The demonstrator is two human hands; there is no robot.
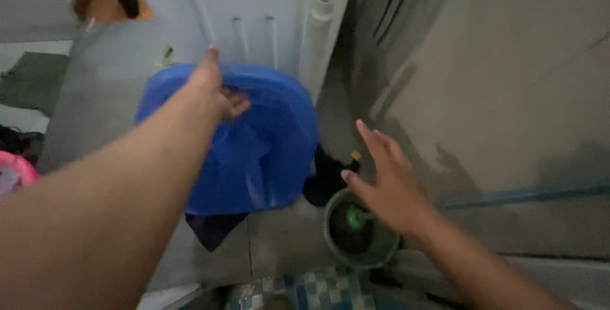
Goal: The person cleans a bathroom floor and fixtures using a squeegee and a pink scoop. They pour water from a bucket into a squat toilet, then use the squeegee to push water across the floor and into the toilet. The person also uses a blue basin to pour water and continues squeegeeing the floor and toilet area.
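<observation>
A large blue plastic basin [267, 151] leans against a pale grey wall, tilted toward me. My left hand [215, 91] grips its upper rim, thumb over the edge and fingers curled inside. My right hand [384, 180] hovers with fingers spread, holding nothing, just above and right of a small green bucket [381, 246] on the floor. Something green sits inside the bucket. A dark cloth [213, 229] pokes out from under the basin's lower edge.
A white pipe [316, 40] runs up the wall behind the basin. Another dark object [325, 180] lies between basin and bucket. Blue checked tiles [318, 288] show at the bottom. A pink object [16, 167] sits at the far left. A grey wall rises on the right.
</observation>
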